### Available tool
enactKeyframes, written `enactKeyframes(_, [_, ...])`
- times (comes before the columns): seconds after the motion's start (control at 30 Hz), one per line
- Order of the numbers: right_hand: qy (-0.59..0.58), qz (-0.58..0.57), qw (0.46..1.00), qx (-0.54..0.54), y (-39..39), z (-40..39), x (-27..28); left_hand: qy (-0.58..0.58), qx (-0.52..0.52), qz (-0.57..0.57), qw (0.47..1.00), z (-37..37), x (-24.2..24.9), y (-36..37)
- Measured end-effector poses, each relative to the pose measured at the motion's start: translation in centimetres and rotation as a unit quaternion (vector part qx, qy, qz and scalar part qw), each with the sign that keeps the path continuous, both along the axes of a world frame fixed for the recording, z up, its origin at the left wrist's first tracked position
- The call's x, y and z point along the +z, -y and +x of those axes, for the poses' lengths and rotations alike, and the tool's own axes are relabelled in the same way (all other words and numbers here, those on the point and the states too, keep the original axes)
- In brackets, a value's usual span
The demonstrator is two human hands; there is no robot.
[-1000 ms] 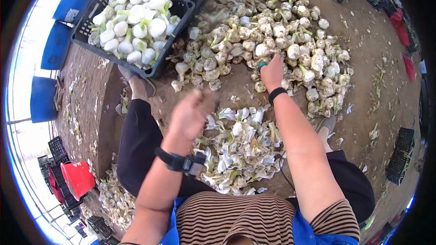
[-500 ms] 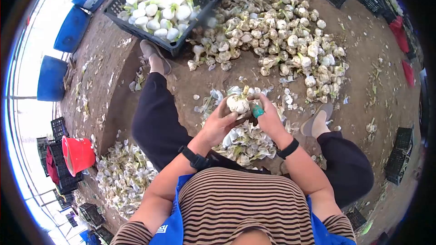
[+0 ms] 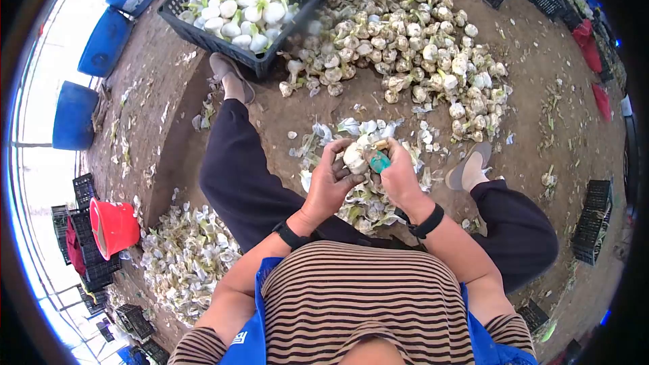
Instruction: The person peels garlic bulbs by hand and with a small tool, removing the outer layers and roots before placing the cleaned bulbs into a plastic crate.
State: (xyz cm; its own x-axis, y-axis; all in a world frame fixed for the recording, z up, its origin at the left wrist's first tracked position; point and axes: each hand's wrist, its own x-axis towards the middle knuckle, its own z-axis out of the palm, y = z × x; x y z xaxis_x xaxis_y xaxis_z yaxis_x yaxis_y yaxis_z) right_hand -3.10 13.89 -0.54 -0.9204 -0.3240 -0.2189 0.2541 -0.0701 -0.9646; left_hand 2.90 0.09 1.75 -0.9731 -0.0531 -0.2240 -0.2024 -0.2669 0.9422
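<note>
My left hand (image 3: 331, 181) is closed around the side of a whitish garlic bulb (image 3: 354, 159), with its thumb below and fingers above. My right hand (image 3: 401, 174) is closed against the bulb's other side, near its stem end. A teal-green cover or piece (image 3: 380, 161) shows at the right thumb; I cannot make out whether it is a wrap or a small tool. Right under both hands, a heap of peeled garlic skins (image 3: 365, 213) lies on the ground between my legs.
A black crate (image 3: 203, 39) of cleaned white garlic bulbs (image 3: 253, 10) stands by my left foot. Ahead spreads a pile of unpeeled garlic (image 3: 433, 47). More skins (image 3: 186, 263), a red bucket (image 3: 115, 228) and blue barrels (image 3: 74, 116) are on the left. Black crates (image 3: 592, 222) stand right.
The garlic bulb has tilted in my hands, its stem end now toward the right. My right fingers have shifted over its side, and more of the teal-green piece shows.
</note>
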Motion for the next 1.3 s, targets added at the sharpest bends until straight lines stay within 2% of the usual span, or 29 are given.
enactKeyframes(0.03, [0.002,0.002,1.000,0.001,-0.3,-0.1,0.4,0.002,0.001,0.002,1.000,0.0,-0.1,0.2])
enactKeyframes(0.1, [0.112,0.001,0.993,0.049,-0.7,-0.5,2.6,0.003,-0.023,0.010,1.000,-0.3,-0.3,0.7])
enactKeyframes(0.23, [0.080,-0.033,0.995,0.052,-0.6,-1.0,2.1,0.051,-0.022,0.096,0.994,-1.0,-0.3,0.9])
enactKeyframes(0.3, [0.022,-0.051,0.997,0.052,-0.7,-1.4,2.1,0.072,-0.002,0.178,0.981,-1.2,-0.6,0.7])
enactKeyframes(0.37, [0.051,-0.066,0.994,0.063,-0.8,-1.6,2.3,0.074,-0.001,0.218,0.973,-1.2,-1.2,1.0])
enactKeyframes(0.43, [0.079,-0.082,0.991,0.076,-1.1,-1.8,2.6,0.134,0.019,0.326,0.936,-1.4,-1.6,1.2])
enactKeyframes(0.47, [0.109,-0.116,0.983,0.087,-1.4,-1.9,2.6,0.135,0.019,0.326,0.936,-1.5,-1.9,1.5])
enactKeyframes(0.53, [0.139,-0.151,0.974,0.097,-1.8,-2.0,2.5,0.174,-0.003,0.405,0.897,-1.6,-2.5,2.0])
enactKeyframes(0.63, [0.135,-0.170,0.971,0.097,-1.9,-2.0,1.9,0.169,0.019,0.365,0.915,-1.8,-1.9,1.3])
enactKeyframes(0.67, [0.147,-0.117,0.981,0.047,-1.7,-1.8,1.9,0.168,0.018,0.364,0.916,-1.9,-1.5,0.8])
enactKeyframes(0.7, [0.158,-0.064,0.985,-0.003,-1.5,-1.7,1.9,0.126,0.027,0.321,0.938,-1.9,-1.1,0.3])
enactKeyframes(0.73, [0.155,-0.066,0.986,-0.005,-1.4,-1.7,2.1,0.082,0.035,0.277,0.957,-2.0,-0.9,0.0])
enactKeyframes(0.8, [0.230,-0.023,0.972,0.047,-1.5,-1.5,2.4,0.065,0.031,0.252,0.965,-1.9,-0.8,-0.1])
enactKeyframes(0.83, [0.229,-0.024,0.972,0.045,-1.4,-1.4,2.8,0.052,0.029,0.229,0.972,-1.8,-0.8,-0.2])
enactKeyframes(0.87, [0.232,0.014,0.971,0.050,-1.2,-1.4,3.2,0.048,0.000,0.141,0.989,-1.8,-1.0,0.0])
enactKeyframes(0.9, [0.235,0.051,0.969,0.056,-1.1,-1.3,3.5,0.048,-0.002,0.141,0.989,-1.6,-0.9,0.0])
enactKeyframes(0.93, [0.261,-0.016,0.965,0.036,-1.2,-1.2,3.0,0.050,0.001,0.119,0.992,-1.5,-0.7,0.0])
enactKeyframes(0.97, [0.259,-0.017,0.965,0.036,-1.2,-1.1,2.5,0.050,0.003,0.096,0.994,-1.5,-0.4,0.1])
enactKeyframes(1.03, [0.171,-0.053,0.982,0.067,-1.2,-0.6,1.8,0.063,0.011,0.120,0.991,-1.4,-0.4,0.2])
enactKeyframes(1.1, [0.142,-0.060,0.984,0.090,-1.6,-0.5,2.0,0.077,0.022,0.146,0.986,-1.4,-0.5,0.5])
enactKeyframes(1.17, [0.114,-0.068,0.985,0.113,-2.3,-0.6,1.8,0.137,0.026,0.255,0.957,-1.6,-0.4,1.1])
enactKeyframes(1.23, [-0.070,0.057,0.982,0.167,-3.6,-0.9,0.8,0.130,0.010,0.233,0.964,-1.7,0.1,1.5])
enactKeyframes(1.27, [0.034,0.008,0.987,0.156,-4.1,-0.8,0.3,0.144,0.004,0.237,0.961,-1.9,0.2,1.5])
enactKeyframes(1.3, [0.035,0.008,0.987,0.158,-4.7,-1.0,0.1,0.158,-0.002,0.241,0.958,-2.0,0.3,1.5])
